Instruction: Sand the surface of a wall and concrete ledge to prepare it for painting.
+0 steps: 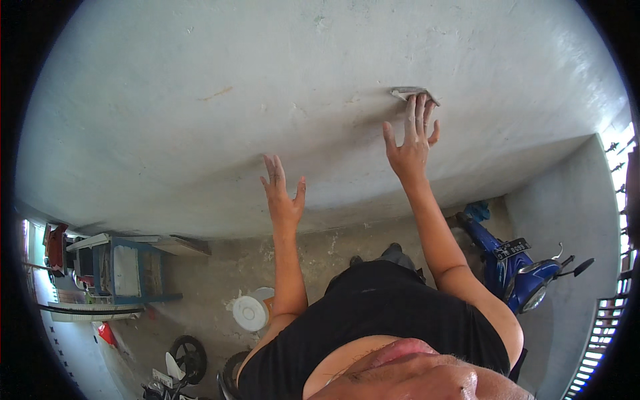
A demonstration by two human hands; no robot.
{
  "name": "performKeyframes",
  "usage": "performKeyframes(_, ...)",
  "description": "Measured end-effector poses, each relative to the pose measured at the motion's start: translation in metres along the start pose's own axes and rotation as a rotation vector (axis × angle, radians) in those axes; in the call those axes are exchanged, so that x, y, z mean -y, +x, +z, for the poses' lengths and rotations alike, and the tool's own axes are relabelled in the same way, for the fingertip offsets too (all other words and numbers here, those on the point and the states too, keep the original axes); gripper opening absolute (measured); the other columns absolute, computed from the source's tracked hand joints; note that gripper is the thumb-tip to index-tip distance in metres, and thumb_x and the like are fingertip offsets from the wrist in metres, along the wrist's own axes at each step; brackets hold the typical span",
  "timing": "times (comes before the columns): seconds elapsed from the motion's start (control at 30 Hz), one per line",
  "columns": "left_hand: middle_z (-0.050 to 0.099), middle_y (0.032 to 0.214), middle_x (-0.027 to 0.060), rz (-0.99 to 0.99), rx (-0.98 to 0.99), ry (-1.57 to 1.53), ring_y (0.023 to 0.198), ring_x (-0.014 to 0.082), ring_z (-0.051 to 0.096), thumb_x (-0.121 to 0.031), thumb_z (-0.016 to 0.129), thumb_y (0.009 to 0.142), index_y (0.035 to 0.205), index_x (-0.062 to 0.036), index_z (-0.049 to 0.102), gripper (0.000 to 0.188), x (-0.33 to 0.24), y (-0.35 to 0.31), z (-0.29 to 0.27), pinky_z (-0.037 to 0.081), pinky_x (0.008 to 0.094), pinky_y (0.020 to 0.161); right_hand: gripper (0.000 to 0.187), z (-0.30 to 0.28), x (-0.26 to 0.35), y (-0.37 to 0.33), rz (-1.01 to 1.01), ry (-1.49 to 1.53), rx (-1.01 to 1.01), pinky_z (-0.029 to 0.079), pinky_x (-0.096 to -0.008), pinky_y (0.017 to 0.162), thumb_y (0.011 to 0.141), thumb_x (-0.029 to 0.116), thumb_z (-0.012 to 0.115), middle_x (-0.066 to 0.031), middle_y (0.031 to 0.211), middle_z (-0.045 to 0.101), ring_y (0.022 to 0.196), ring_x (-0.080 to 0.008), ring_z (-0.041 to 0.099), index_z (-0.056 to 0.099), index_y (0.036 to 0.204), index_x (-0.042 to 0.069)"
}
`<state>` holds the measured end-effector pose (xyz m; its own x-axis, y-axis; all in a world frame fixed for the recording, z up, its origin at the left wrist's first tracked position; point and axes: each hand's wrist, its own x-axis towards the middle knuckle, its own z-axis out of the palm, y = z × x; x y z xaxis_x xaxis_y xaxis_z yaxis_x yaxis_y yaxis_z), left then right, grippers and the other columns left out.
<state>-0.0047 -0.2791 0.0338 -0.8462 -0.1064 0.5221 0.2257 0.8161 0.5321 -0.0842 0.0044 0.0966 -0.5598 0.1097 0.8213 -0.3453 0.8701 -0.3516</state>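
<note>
My right hand [411, 143] reaches up to the pale grey wall [320, 60], its fingers stretched out and dusty at the tips. Those fingertips hold a small folded sheet of sandpaper [415, 91], grey with a pale side, against the wall. Lower and to the left, my left hand [283, 193] is open with its fingers apart. Its dusty fingertips are at the wall's surface, though I cannot tell how firmly they touch, and it holds nothing.
A blue motorbike [520, 267] stands by the side wall at right. Behind my left arm, a white-lidded bucket [251, 312] sits on the concrete floor [213, 280]. A blue-framed cabinet [137, 270] is at far left, with another motorbike's wheel [189, 357] at lower left.
</note>
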Motion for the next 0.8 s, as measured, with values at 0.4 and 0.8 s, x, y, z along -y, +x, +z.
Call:
performKeyframes(0.4,0.021,0.167,0.0238,0.1,-0.123,-0.205,0.153,0.042,0.026,-0.031,0.065,0.1,0.16,-0.0035,0.027,0.077,-0.035,-0.008,0.008,0.024,0.0617,0.121,0.08,0.009,-0.001,-0.011,-0.002,-0.061,0.082,-0.004,-0.0539,0.123,0.098,0.052,0.06,-0.0194,0.164,0.033,0.156,-0.039,0.019,0.037,0.158,0.004)
performKeyframes(0.8,0.02,0.166,0.0274,0.052,-0.179,-0.195,0.153,0.0426,0.025,-0.026,0.064,0.1,0.159,0.0004,0.028,0.074,-0.036,-0.021,0.007,0.031,0.0513,0.121,0.085,0.005,-0.001,0.01,-0.041,-0.078,-0.072,0.002,-0.0576,0.12,0.096,0.051,0.063,-0.0236,0.164,0.032,0.155,-0.0429,0.021,0.034,0.157,-0.001)
